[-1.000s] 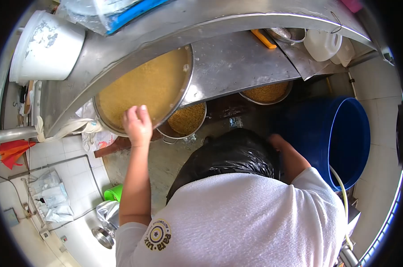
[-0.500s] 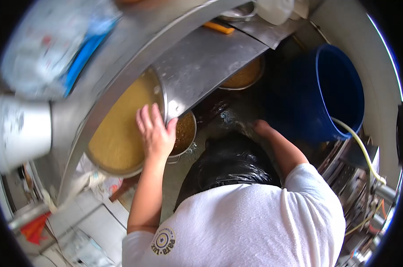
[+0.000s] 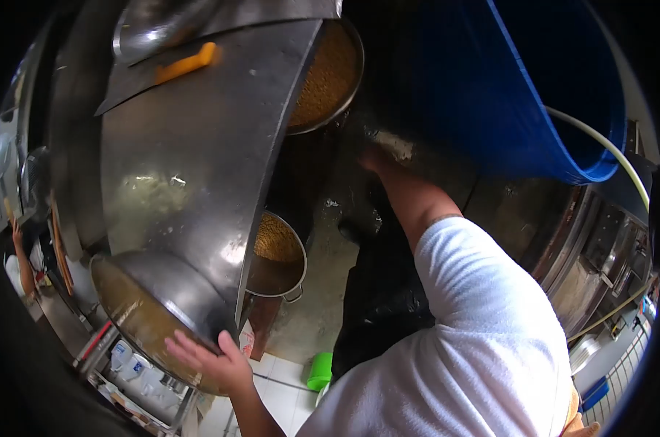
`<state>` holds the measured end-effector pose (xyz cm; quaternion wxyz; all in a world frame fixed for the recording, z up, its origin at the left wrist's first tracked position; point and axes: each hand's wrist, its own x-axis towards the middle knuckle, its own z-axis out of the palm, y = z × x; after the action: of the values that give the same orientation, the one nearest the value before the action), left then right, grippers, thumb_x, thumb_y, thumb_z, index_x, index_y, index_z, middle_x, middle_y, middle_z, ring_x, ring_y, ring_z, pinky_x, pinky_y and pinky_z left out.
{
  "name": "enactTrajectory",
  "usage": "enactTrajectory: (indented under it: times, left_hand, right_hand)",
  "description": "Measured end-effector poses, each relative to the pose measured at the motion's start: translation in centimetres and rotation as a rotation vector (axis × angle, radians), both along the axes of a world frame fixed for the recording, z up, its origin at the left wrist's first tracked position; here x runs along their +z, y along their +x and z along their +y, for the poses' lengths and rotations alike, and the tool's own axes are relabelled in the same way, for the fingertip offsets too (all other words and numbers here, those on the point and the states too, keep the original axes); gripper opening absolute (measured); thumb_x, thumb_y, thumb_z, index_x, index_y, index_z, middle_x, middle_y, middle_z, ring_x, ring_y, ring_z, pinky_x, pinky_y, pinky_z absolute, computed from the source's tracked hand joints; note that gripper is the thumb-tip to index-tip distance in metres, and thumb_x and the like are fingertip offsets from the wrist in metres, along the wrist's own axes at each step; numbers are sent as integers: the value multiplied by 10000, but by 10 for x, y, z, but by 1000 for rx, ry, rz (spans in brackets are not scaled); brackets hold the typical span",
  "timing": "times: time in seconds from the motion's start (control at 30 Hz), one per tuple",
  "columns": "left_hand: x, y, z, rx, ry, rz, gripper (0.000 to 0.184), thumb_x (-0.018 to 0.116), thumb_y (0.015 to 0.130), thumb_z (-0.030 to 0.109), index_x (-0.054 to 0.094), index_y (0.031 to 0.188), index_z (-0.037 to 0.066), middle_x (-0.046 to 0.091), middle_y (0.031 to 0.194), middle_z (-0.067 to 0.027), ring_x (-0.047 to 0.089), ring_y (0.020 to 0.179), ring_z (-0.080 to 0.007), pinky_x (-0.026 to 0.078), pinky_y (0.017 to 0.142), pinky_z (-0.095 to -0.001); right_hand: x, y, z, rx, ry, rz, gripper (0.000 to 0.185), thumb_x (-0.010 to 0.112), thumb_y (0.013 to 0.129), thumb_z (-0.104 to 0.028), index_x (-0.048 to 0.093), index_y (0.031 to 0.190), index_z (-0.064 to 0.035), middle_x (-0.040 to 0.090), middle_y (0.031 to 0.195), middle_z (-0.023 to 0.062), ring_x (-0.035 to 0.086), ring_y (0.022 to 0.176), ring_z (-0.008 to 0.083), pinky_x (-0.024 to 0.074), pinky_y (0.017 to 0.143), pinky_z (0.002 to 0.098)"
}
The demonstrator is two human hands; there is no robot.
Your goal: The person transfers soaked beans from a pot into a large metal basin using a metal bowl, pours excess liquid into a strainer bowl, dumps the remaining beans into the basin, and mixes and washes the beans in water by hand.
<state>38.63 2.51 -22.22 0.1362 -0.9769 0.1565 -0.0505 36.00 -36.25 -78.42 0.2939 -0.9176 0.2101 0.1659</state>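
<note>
Dim steel dominates the left of our view, a long worktop point(image 3: 184, 156) with two pots of grainy golden food on its open underside: a near pot point(image 3: 299, 275) and a far pot point(image 3: 342, 109). We take them to be stowed there for their bulk, out from underfoot. Well back from the edge lies a yellow-handled tool point(image 3: 188, 64), perhaps so that nobody brushes it (its other end is hard for us to make out). Over the rim of a blue barrel point(image 3: 483, 102) hangs a pale hose point(image 3: 614, 149), probably to run water in.

Our left hand point(image 3: 217, 362) is spread, fingers uncurled, over the lower rim of a wide metal basin point(image 3: 173, 280) at the worktop's near end. Such a flat palm suits steadying more than lifting; the basin lies mostly beyond the fingertips, up and left of them. Our right hand point(image 3: 374, 156) reaches low into shadow between pots and barrel; whether it grips anything, we cannot tell.
</note>
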Motion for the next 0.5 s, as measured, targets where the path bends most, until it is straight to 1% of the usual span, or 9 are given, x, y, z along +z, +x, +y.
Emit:
enactTrajectory:
  times: [0.03,0.1,0.17,0.2,0.27,0.33,0.37,0.4,0.5]
  left_hand:
    - [-6,1,11,-22,-17,1,852,596,1004,498,290,1588,-42,205,1639,-349,215,1520,-526,226,1207,-626]
    - [-9,0,15,-1,-55,32,838,542,1032,519,272,1599,-36,198,1645,-344,212,1526,-515,215,1213,-623]
    - [-14,-1,22,22,-88,64,838,515,1045,522,244,1611,-33,193,1652,-337,210,1530,-508,211,1216,-621]
    - [-15,0,23,17,-69,78,840,505,1049,523,228,1617,-31,189,1656,-334,209,1533,-505,208,1218,-619]
    - [-13,3,4,2,-30,98,831,535,1047,499,249,1610,-41,227,1656,-319,241,1535,-473,221,1228,-578]
    - [-10,3,-7,17,-43,166,924,555,1029,514,180,1606,-102,221,1637,-371,202,1526,-543,172,1218,-649]
    - [-7,2,-6,15,56,168,899,553,1042,472,174,1596,-126,217,1630,-384,205,1523,-542,184,1231,-602]
    - [-10,0,5,22,66,175,899,553,1042,472,174,1596,-126,217,1630,-384,205,1523,-542,184,1231,-602]
    - [-13,-3,18,2,-30,137,867,574,1048,394,173,1573,-169,223,1598,-428,228,1508,-539,186,1235,-588]
  right_hand:
    - [-9,16,1,-192,61,-61,438,507,998,-286,636,1349,-59,677,1302,203,616,1236,406,498,1045,487]
    - [-48,59,-4,-391,114,-145,469,472,1043,-325,579,1411,-55,667,1308,222,608,1247,415,489,1062,491]
    - [-43,85,-7,-571,222,-195,471,467,1073,-330,544,1435,-40,642,1323,263,610,1243,409,484,1067,481]
    - [-12,96,-17,-653,321,-139,462,474,1082,-320,536,1434,-28,628,1329,284,615,1238,399,481,1071,470]
    - [-72,106,-22,-639,395,-162,449,486,1086,-317,543,1425,-28,616,1346,277,621,1222,384,478,1078,456]
    - [-117,127,-27,-617,472,-199,435,498,1091,-313,550,1416,-29,605,1364,270,627,1206,368,476,1084,441]
    - [-124,142,-27,-1005,826,-312,424,514,1088,-302,545,1417,-37,607,1365,239,630,1188,350,483,1074,434]
    - [-129,153,-23,-1393,1180,-422,414,531,1085,-291,539,1418,-44,609,1366,208,633,1171,333,490,1065,426]
    - [-124,158,-16,-1517,1382,-401,438,571,1067,-262,494,1440,-47,598,1376,175,634,1161,320,528,1018,451]
